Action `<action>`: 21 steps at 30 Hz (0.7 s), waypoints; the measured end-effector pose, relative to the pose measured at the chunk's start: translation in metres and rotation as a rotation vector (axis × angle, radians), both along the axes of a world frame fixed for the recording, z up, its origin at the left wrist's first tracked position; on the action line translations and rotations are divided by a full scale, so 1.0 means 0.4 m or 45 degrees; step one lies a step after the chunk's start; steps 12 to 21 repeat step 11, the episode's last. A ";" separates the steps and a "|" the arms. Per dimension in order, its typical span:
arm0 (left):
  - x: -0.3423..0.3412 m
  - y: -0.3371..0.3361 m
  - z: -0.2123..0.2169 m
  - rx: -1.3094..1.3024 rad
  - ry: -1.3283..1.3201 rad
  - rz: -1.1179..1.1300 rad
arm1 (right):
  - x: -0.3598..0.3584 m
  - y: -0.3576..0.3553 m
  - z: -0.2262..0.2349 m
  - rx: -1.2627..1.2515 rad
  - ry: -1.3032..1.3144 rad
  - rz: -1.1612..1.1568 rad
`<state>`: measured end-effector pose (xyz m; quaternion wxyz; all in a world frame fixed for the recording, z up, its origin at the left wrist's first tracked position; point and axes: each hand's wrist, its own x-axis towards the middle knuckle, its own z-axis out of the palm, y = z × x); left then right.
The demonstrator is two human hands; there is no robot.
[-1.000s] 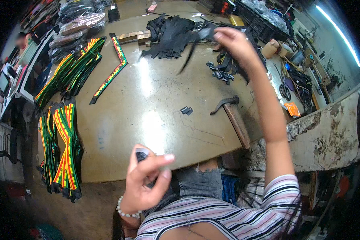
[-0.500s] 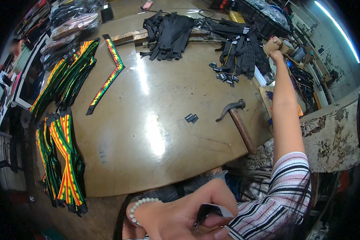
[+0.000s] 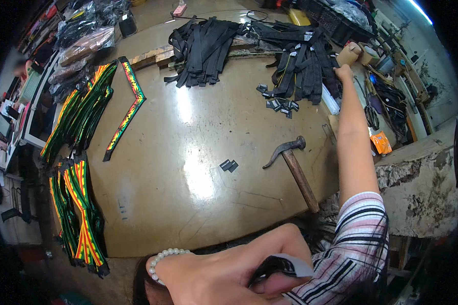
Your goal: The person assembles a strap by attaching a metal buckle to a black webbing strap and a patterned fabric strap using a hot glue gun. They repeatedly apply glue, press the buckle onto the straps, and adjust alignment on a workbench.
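My left hand (image 3: 219,274), with a pearl bracelet on its wrist, is at the bottom edge, fingers bent round a curled black strip with a pale underside (image 3: 285,265). Its lower fingers are cut off by the frame. My right hand (image 3: 344,72) reaches out to the far right, its fingers closed, just below a brown roll (image 3: 348,53). Whatever it holds is too small to make out. Near it lie black straps (image 3: 300,66) in a pile and several small black labels (image 3: 282,105). Two more black labels (image 3: 229,165) rest mid-table.
A hammer (image 3: 300,175) with a wooden handle lies at the right of the table (image 3: 158,203). Bundles of patterned green, yellow and red straps (image 3: 81,203) hang over the left edge. One bent patterned strap (image 3: 124,112) lies alone. More black straps (image 3: 203,51) are heaped behind.
The view has shifted slightly, moving the table things in the picture. My right hand has moved a little left relative to the brown roll. My left hand still grips the curled strip.
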<state>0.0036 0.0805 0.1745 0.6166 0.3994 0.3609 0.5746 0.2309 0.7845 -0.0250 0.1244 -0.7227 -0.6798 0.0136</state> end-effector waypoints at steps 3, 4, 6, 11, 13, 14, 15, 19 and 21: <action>0.044 0.044 -0.030 0.406 -0.244 0.201 | 0.007 -0.004 0.058 0.203 0.001 0.143; 0.057 0.054 -0.033 0.550 -0.309 0.249 | 0.012 -0.013 0.088 0.340 -0.122 0.298; 0.046 0.043 -0.020 0.447 -0.300 0.142 | -0.001 -0.030 0.172 0.472 0.104 0.376; 0.059 -0.014 0.019 0.404 -0.338 0.334 | -0.012 -0.178 0.344 0.952 0.461 0.537; 0.059 -0.014 0.019 0.404 -0.338 0.334 | -0.012 -0.178 0.344 0.952 0.461 0.537; 0.059 -0.014 0.019 0.404 -0.338 0.334 | -0.012 -0.178 0.344 0.952 0.461 0.537; 0.059 -0.014 0.019 0.404 -0.338 0.334 | -0.012 -0.178 0.344 0.952 0.461 0.537; 0.059 -0.014 0.019 0.404 -0.338 0.334 | -0.012 -0.178 0.344 0.952 0.461 0.537; 0.059 -0.014 0.019 0.404 -0.338 0.334 | -0.012 -0.178 0.344 0.952 0.461 0.537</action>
